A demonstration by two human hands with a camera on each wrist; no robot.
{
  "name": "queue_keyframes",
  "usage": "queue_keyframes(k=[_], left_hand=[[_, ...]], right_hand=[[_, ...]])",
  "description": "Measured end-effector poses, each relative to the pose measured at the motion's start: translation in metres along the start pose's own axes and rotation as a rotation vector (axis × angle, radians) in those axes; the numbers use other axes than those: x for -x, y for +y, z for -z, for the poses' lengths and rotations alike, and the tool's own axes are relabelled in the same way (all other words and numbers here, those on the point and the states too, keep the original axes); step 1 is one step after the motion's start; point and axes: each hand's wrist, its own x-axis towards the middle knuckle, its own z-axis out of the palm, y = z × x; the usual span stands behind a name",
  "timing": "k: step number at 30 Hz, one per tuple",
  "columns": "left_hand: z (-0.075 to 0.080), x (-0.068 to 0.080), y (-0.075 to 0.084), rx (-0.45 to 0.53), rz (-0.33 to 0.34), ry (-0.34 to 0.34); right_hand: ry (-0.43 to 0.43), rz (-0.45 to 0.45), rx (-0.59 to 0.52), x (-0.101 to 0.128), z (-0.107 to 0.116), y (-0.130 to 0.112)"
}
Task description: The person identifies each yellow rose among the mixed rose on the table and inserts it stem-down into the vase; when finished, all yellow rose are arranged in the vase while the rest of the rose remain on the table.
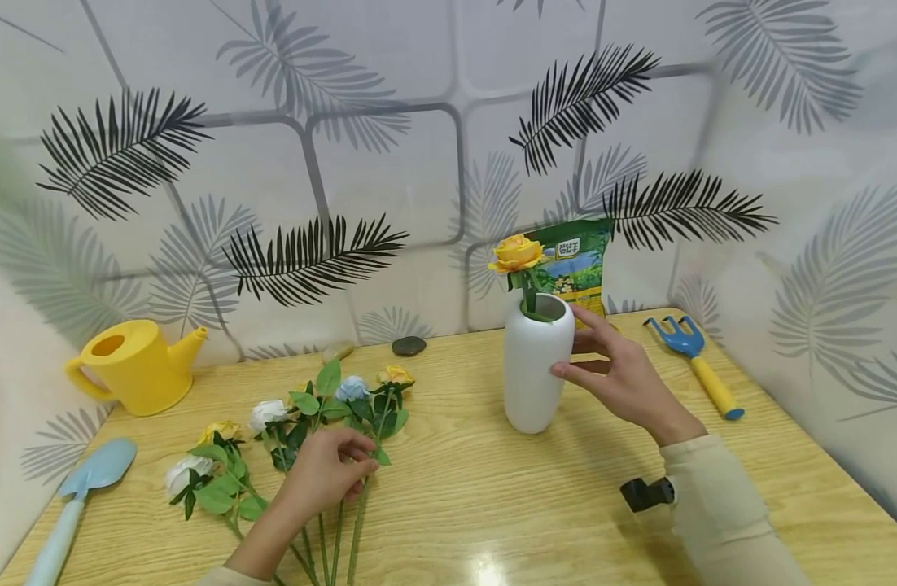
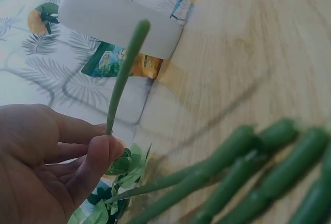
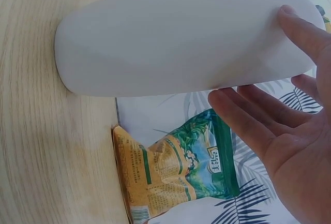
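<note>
A white vase (image 1: 535,370) stands upright on the wooden table (image 1: 492,505) with a yellow rose (image 1: 517,252) in it. My right hand (image 1: 611,368) is at its right side, thumb touching the vase wall (image 3: 181,38), fingers (image 3: 248,120) straight and spread. Several artificial roses (image 1: 302,415) with white, blue and yellow heads lie left of the vase. My left hand (image 1: 330,470) rests over their stems and pinches one green stem (image 2: 124,74) between thumb and fingertip (image 2: 101,154). The other stems (image 2: 248,177) lie on the table beside it.
A yellow watering can (image 1: 133,366) stands at the back left, and a pale blue trowel (image 1: 82,488) lies at the left edge. A green soil bag (image 1: 576,268) leans on the wall behind the vase. A blue-and-yellow hand rake (image 1: 701,362) lies at right. Two pebbles (image 1: 408,346) sit near the wall.
</note>
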Motion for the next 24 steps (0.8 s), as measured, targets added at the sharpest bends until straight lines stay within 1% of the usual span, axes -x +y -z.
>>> queue_keyframes(k=[5, 10, 13, 17, 20, 24], left_hand=[[0.000, 0.001, 0.006, 0.047, -0.001, -0.012], [0.000, 0.002, 0.017, 0.085, -0.022, -0.010], [0.000, 0.001, 0.026, 0.070, -0.061, 0.017], [-0.002, 0.000, 0.041, 0.059, -0.105, 0.071], [-0.002, -0.001, 0.052, 0.076, -0.124, 0.099], [-0.002, -0.004, 0.065, 0.098, -0.152, 0.114]], right_hand=[[-0.001, 0.001, -0.006, 0.001, 0.000, 0.001], [-0.003, 0.001, -0.007, 0.001, 0.000, 0.001], [-0.003, 0.003, -0.008, 0.001, 0.001, 0.001], [-0.002, 0.005, -0.012, 0.001, 0.001, 0.001], [-0.001, 0.009, -0.014, 0.001, 0.001, 0.000], [0.000, 0.014, -0.019, 0.000, 0.000, 0.000]])
